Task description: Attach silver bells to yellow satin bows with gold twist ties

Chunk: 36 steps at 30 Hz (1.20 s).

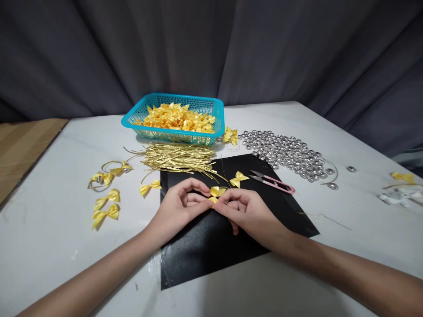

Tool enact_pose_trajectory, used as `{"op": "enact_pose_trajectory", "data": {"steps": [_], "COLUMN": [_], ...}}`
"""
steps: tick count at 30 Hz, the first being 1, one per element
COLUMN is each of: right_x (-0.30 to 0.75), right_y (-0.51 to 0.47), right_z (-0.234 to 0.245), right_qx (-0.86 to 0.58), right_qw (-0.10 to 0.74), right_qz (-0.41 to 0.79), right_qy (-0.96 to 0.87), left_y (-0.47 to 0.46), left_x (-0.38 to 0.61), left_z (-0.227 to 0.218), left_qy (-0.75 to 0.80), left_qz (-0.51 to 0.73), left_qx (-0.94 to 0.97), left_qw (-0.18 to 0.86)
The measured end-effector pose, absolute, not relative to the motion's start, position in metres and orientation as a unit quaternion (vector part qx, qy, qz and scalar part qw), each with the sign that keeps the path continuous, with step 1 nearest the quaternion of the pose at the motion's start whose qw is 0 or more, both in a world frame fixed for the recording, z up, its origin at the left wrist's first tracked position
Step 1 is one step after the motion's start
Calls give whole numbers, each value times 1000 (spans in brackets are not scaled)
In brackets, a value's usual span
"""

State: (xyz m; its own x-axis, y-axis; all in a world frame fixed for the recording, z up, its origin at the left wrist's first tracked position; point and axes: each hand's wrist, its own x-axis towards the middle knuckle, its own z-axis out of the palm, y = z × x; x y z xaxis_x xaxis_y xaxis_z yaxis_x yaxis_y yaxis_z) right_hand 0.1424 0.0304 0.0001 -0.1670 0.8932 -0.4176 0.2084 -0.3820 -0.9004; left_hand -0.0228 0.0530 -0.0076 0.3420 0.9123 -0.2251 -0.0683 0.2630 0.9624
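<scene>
Both hands meet over a black mat [205, 246] and pinch one small yellow satin bow [216, 192] between them. My left hand [180, 203] grips it from the left with curled fingers. My right hand [243, 209] pinches it from the right, and a thin gold wire shows by its fingers. Another yellow bow [238, 178] lies on the mat just beyond my hands. A heap of gold twist wires [175, 158] lies behind my left hand.
A teal basket [218, 115] full of yellow bows stands at the back. Silver beads [287, 154] are spread at the right, with pink thread snips [274, 181] near them. Several finished bows [105, 204] lie at the left. Cardboard [23, 145] lies at the far left.
</scene>
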Motion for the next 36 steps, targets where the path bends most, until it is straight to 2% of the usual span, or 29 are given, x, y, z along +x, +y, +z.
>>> {"op": "enact_pose_trajectory", "data": {"steps": [13, 23, 28, 36], "right_x": [151, 153, 153, 151], "right_y": [40, 38, 39, 37], "right_z": [1, 3, 5, 3], "right_qx": [-560, -542, -528, -513], "right_qw": [256, 227, 286, 308], "right_qz": [616, 621, 630, 633], "right_qy": [-491, -519, -492, -492], "left_y": [54, 54, 55, 55], "left_x": [-24, -29, -32, -32], "left_z": [-9, -4, -7, -6], "left_qy": [404, 451, 417, 414], "left_qz": [334, 316, 288, 284], "left_qx": [557, 509, 539, 545], "left_qw": [645, 662, 673, 672]}}
